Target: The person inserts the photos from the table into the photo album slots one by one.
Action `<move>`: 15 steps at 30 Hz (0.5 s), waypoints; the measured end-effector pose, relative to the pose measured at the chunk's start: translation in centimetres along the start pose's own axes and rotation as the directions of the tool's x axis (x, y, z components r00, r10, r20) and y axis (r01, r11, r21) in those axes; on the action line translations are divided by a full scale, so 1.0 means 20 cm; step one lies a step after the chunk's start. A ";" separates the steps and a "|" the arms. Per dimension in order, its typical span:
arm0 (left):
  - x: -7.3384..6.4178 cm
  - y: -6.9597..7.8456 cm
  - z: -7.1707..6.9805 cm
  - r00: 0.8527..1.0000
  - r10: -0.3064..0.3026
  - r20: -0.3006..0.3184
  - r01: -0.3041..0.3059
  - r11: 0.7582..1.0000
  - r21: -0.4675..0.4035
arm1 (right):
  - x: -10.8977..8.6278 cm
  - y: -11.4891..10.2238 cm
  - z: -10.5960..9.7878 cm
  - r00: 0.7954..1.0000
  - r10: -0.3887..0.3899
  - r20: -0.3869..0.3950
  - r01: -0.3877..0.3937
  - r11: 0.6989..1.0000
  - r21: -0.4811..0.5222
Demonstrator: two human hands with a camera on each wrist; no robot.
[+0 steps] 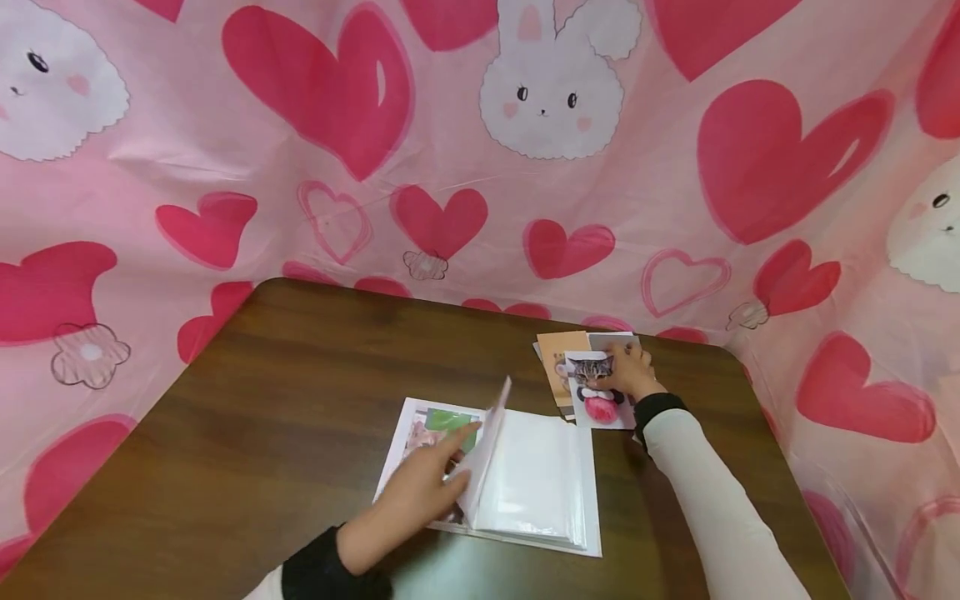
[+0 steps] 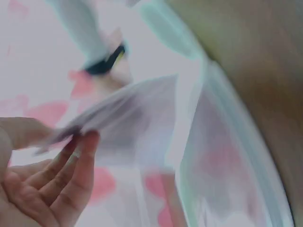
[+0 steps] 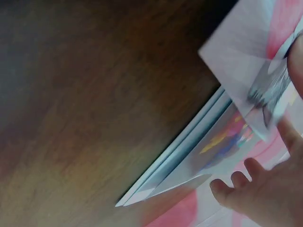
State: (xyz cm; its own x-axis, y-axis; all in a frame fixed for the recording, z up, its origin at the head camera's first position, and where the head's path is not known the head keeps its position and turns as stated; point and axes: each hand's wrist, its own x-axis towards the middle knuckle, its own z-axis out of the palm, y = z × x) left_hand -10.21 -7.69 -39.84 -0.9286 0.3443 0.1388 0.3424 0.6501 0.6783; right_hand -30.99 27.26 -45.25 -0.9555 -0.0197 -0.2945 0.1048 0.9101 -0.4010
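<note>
on my feed, the left hand (image 1: 420, 492) pinches a raised page (image 1: 489, 446) of the album (image 1: 532, 479), lower centre; the right hand (image 1: 633, 372) pinches the cat card (image 1: 600, 408), right of centre. i'd worry a slack left pinch could let the page flop.
</note>
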 end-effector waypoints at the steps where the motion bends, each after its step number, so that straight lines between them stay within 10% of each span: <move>1: -0.01 -0.03 -0.04 0.999 -0.053 -0.007 0.053 0.998 -0.034 | -0.01 -0.01 0.00 0.999 -0.023 -0.035 0.023 1.000 -0.007; 7: -0.07 -0.22 -0.12 0.949 -0.309 0.064 0.301 0.947 0.116 | -0.08 -0.01 0.02 0.986 -0.129 -0.104 0.127 0.992 -0.020; 15: -0.08 -0.36 -0.04 0.926 -0.341 0.161 0.271 0.899 0.344 | -0.12 0.00 -0.07 0.998 -0.058 -0.013 0.057 0.997 -0.060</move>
State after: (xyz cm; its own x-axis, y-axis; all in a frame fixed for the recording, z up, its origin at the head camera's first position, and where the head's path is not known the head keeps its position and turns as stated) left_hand -11.30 -13.34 -44.39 -0.9537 0.2065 -0.2187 0.1057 0.9109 0.3989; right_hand -29.09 27.97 -43.29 -0.9633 -0.0675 -0.2597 0.0332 0.9305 -0.3648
